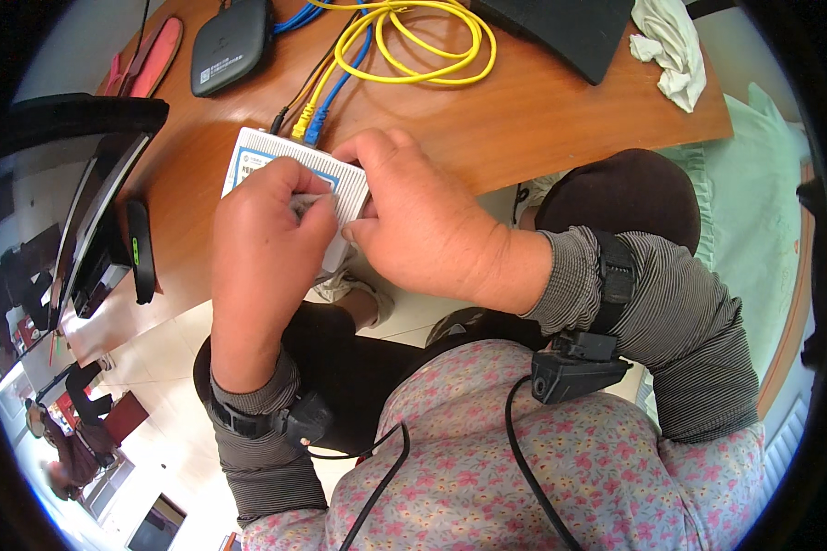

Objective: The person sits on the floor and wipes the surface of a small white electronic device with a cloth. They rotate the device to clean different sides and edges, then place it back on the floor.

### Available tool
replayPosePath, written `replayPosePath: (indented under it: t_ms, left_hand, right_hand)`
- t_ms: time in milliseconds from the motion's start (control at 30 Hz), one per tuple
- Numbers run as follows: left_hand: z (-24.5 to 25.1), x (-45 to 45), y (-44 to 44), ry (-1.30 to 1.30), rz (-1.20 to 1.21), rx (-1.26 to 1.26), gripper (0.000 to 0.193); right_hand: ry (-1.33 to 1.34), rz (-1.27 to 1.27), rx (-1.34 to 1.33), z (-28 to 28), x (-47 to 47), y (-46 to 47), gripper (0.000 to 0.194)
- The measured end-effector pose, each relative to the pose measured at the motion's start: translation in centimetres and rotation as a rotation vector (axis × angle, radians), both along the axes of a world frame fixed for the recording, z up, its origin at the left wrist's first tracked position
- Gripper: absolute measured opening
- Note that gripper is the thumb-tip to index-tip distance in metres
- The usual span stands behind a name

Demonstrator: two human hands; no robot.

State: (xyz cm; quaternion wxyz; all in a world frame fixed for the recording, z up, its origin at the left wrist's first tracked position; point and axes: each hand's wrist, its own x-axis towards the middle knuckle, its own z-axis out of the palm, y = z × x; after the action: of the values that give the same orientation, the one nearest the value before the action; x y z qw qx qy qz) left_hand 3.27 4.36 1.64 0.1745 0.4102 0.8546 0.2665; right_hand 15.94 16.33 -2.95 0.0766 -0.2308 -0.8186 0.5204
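A white ribbed network box [350, 180] with a blue-edged label is held above the near edge of the desk. My right hand [424, 213] grips its right end, thumb on the near side. Over the label lies my left hand [269, 227], its thumb and fingers pinching a small grey cloth [303, 202], mostly hidden by the fingers. A black plug [277, 124], a yellow network plug [302, 124] and a blue network plug [315, 126] sit in the far side of the box.
Coiled yellow cable [413, 72] lies on the wooden desk [558, 131]. Beyond are a dark router-like box [231, 52], a black panel [565, 27] and a crumpled white cloth [675, 58]. A monitor [96, 206] stands at the left. Another person [76, 448] is at the far lower left.
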Motion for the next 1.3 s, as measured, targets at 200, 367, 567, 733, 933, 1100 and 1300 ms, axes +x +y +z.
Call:
replayPosePath:
  t_ms: [200,367,567,733,933,1100,1300]
  left_hand:
    - [0.0,-0.5,-0.4,-0.036,-0.015,-0.034,0.012]
    - [0.3,-0.6,-0.6,-0.102,0.019,-0.082,0.013]
    - [-0.4,-0.3,0.1,-0.041,0.024,0.026,0.013]
    - [0.2,-0.3,-0.1,-0.094,0.049,-0.071,0.013]
    - [-0.7,-0.1,1.3,-0.069,0.081,0.025,0.014]
    - [-0.5,-0.3,1.0,0.009,0.045,-0.004,0.015]
    - [0.4,-0.6,0.6,-0.116,0.054,-0.063,0.017]
  right_hand:
    - [0.058,0.002,-0.074,0.0,0.3,0.1,0.054]
    - [0.042,0.006,-0.043,-0.1,0.2,0.0,0.053]
    - [0.054,0.013,-0.007,-0.1,0.0,0.1,0.051]
    - [0.033,0.02,0.01,0.0,0.1,0.4,0.05]
    - [0.057,0.022,-0.001,-0.1,-0.1,0.2,0.049]
    - [0.04,0.044,-0.042,0.1,-0.1,0.5,0.049]
    - [0.043,0.037,0.01,-0.2,0.0,0.3,0.049]
